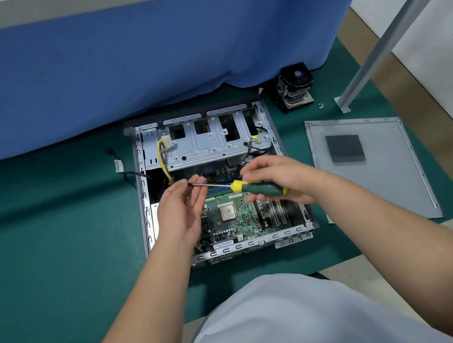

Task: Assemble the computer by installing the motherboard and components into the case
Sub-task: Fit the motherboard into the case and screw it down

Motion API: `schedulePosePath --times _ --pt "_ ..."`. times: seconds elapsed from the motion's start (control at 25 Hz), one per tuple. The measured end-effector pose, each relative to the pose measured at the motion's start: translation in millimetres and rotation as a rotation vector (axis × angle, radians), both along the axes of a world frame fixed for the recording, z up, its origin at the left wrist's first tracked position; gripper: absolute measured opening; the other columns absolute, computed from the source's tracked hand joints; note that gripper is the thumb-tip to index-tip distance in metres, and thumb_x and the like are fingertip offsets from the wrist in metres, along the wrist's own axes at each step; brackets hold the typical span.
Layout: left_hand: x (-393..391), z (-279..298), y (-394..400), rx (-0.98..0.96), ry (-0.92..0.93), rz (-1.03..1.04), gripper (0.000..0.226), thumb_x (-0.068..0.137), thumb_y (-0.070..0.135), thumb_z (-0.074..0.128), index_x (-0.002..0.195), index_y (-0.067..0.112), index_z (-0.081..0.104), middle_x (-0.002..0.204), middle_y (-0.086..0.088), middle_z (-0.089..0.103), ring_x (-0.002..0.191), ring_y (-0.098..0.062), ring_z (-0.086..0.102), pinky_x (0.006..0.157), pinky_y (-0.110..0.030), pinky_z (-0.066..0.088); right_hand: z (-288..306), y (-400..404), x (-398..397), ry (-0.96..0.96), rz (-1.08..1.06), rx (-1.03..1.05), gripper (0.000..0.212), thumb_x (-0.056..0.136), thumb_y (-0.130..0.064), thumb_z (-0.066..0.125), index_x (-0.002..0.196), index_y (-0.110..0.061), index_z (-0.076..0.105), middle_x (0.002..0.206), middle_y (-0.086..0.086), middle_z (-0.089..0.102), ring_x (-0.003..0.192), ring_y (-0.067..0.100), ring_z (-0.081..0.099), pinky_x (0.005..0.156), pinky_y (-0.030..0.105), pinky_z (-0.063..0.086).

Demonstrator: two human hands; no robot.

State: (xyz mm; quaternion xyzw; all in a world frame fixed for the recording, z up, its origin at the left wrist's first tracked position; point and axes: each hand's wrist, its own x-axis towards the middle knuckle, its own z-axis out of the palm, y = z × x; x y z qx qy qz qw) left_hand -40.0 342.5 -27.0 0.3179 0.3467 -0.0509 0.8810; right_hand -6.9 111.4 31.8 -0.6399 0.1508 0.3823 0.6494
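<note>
The left hand [179, 207] pinches the metal tip of a screwdriver [246, 187]; at its 3 o'clock the right hand [276, 178] grips the green-and-yellow handle. Under both hands the open steel case [142, 189] holds the green motherboard [232, 220], flat in its bottom. At the case's 3 o'clock lies a perforated grey side panel [371, 167]; at 1 o'clock, a finned cooler [295, 87].

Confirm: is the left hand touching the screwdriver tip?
Touching. The head view shows the left hand fingertips pinching the tip of the screwdriver, with no gap visible.
</note>
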Motion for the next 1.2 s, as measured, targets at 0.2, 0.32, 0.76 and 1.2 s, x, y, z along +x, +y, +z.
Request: schedulePosePath --times 0.2,0.32,0.76,1.2 --pt "-0.8 -1.6 2.5 -0.102 0.006 0.023 0.015 0.102 0.000 0.052 0.117 0.003 0.053 0.113 -0.025 0.073 0.106 -0.035 0.074 0.081 -0.037 0.063 -4.4 -4.8 -3.6 -0.070 -0.440 0.246 0.031 0.090 -0.002 0.074 0.119 -0.004 0.064 0.124 0.032 0.065 0.103 0.045 0.072 0.082 0.038 0.063" --pt "-1.5 0.3 -0.7 -0.170 -0.013 0.027 0.012 0.101 -0.002 0.053 0.111 0.004 0.054 0.116 -0.028 0.071 0.108 -0.038 0.072 0.082 -0.038 0.062 -9.1 1.4 -8.4 -0.189 -0.556 0.201 0.034 0.094 0.001 0.068 0.126 -0.008 0.061 0.113 0.028 0.071 0.097 0.037 0.075 0.079 0.033 0.063" --pt "0.1 2.3 -4.0 -0.295 -0.042 0.049 0.009 0.100 -0.004 0.051 0.101 0.001 0.057 0.123 -0.030 0.068 0.113 -0.041 0.069 0.088 -0.042 0.062 -10.5 11.0 -13.2 -0.306 -0.585 0.131 0.029 0.098 -0.004 0.064 0.126 -0.010 0.057 0.101 0.021 0.071 0.092 0.030 0.076 0.080 0.028 0.061" --pt "2.0 3.9 -0.5 -0.203 0.046 0.012 0.022 0.101 0.002 0.057 0.123 0.000 0.057 0.116 -0.025 0.072 0.108 -0.034 0.073 0.084 -0.038 0.063 -9.3 6.7 -17.4 -0.334 -0.528 0.186 0.029 0.099 0.000 0.062 0.125 -0.012 0.057 0.108 0.024 0.066 0.102 0.035 0.074 0.085 0.029 0.060"
